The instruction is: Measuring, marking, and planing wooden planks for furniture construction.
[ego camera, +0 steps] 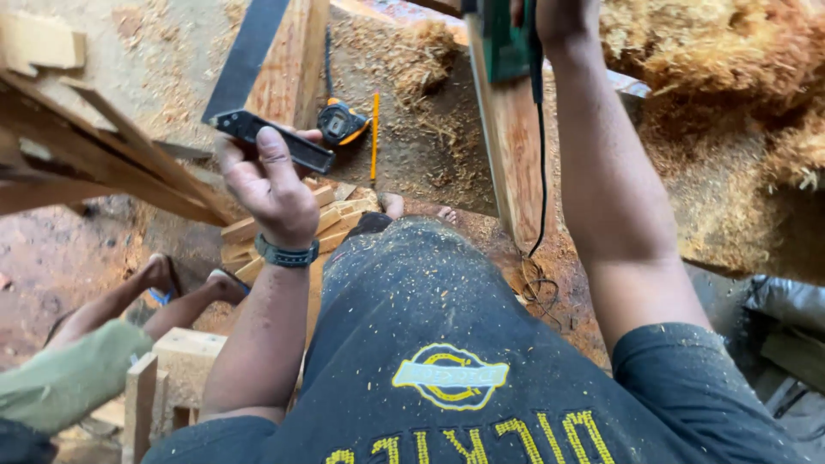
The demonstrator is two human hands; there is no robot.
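Left hand: we see the left hand (268,185) raised over the bench, its fingers (277,155) curled shut around the black handle of a flat dark metal try square (249,82), thumb laid along the handle's upper face.
Square: its long dark blade runs up and away from the fingertips towards the top edge of the view, lying across a reddish wooden plank (296,51).
Wrist: a dark grey banded watch (286,255) sits just behind the hand.
Right hand: the right hand (559,15) is at the top edge, mostly cut off by the frame; it rests on a green-bodied power tool (503,39), but we cannot tell how its fingers close.
Cable: a thin black power cord (541,163) hangs from the tool along the forearm and ends in loops near the floor.
Board: a long pale wooden board (516,155) lies under the tool and reaches back towards us.
Beyond the left fingers: a black and orange tape measure (342,123) lies just past the knuckles, with a slim orange pencil (375,137) beside it on the sawdust-strewn bench (421,146).
Below the left hand: short stacked offcuts of pale wood (331,215).
Far left: another person's bare legs (155,296).
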